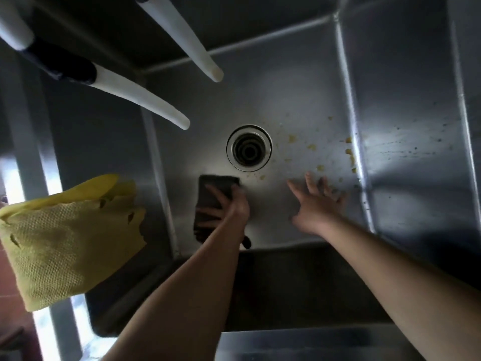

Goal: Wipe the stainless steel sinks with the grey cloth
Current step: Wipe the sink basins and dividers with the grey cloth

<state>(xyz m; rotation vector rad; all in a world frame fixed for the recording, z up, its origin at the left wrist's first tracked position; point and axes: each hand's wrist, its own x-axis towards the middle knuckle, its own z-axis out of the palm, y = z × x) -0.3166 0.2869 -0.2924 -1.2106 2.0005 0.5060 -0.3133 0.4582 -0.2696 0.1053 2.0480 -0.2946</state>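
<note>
Grey cloth (213,201) under left hand (231,204)

Steel sink (299,82) floor bears grey cloth (216,190) and yellow crumbs (311,147).
</note>
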